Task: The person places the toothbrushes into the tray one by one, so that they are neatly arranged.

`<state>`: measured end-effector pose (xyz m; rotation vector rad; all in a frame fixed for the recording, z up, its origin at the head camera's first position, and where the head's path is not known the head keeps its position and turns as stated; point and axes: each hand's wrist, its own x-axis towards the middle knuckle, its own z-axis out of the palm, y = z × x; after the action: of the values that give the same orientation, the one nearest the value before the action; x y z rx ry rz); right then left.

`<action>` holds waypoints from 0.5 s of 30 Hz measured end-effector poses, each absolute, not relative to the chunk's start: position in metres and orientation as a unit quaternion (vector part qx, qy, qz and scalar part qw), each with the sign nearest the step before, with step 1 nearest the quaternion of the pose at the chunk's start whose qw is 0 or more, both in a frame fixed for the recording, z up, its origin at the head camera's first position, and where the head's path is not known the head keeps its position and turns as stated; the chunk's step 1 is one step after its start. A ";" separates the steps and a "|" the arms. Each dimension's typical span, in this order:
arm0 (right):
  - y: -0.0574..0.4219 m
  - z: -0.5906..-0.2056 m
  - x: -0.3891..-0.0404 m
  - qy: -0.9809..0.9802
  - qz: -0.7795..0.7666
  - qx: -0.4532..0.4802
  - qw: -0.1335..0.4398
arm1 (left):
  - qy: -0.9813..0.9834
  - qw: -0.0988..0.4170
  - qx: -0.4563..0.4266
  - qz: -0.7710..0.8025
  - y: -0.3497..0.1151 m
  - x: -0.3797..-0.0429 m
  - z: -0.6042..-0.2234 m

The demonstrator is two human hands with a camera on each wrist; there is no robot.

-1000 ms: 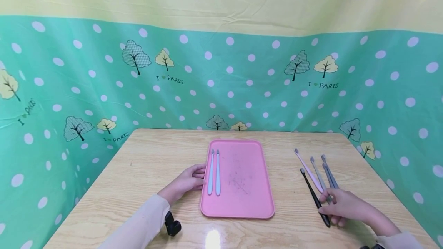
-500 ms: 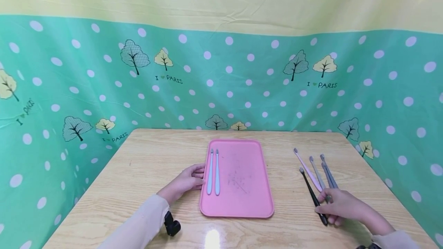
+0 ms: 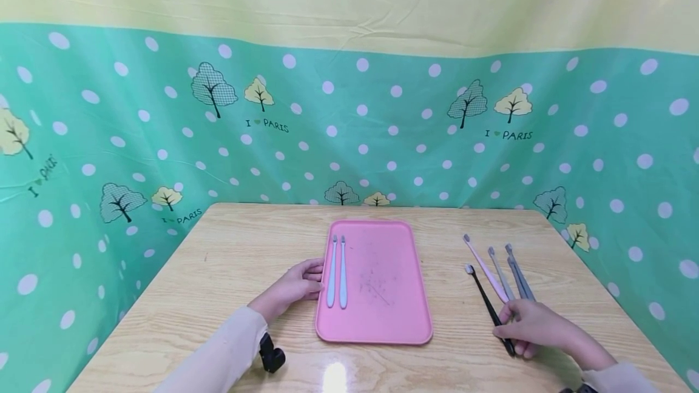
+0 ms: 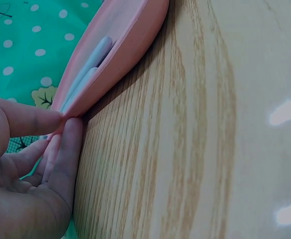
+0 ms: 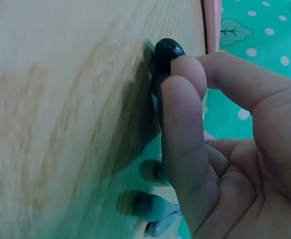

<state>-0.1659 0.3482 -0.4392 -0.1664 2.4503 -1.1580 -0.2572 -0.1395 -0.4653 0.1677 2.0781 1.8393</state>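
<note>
My right hand [image 3: 535, 325] pinches a black toothbrush [image 3: 483, 295] by its handle at the right of the table. Seen from the right wrist, thumb and finger hold it close to its rounded handle end [image 5: 167, 48]. Beyond that hand lie a pink toothbrush [image 3: 485, 267], a grey toothbrush [image 3: 500, 272] and blue-grey toothbrushes [image 3: 519, 275], their lower handles partly hidden. My left hand [image 3: 293, 287] pinches the left rim of a pink tray [image 3: 388, 259], thumb and finger meeting at the edge in the left wrist view. Two light-blue toothbrushes [image 3: 343, 278] lie side by side in the tray.
The wooden table [image 3: 246, 235] carries the tray in its middle and the loose toothbrushes at right. A green and yellow dotted curtain [image 3: 360, 132] surrounds its back and sides. Dark marks [image 3: 377, 287] show on the tray's floor.
My right hand has shifted slightly left with the black toothbrush, whose bristle head has swung left, away from the other toothbrushes. The left hand and tray have stayed in place.
</note>
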 end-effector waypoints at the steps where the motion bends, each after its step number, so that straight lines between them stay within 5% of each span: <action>1: 0.348 -0.440 -0.166 0.881 -0.419 -0.059 0.212 | 0.735 0.179 0.059 0.651 -0.139 -0.257 -0.465; 15: 0.344 -0.439 -0.168 0.873 -0.433 -0.056 0.216 | 0.738 0.182 0.054 0.647 -0.139 -0.259 -0.467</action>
<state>-0.1679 0.3441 -0.4391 -0.1538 2.4203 -1.1985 -0.2588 -0.1389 -0.4668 0.1517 2.0834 1.8277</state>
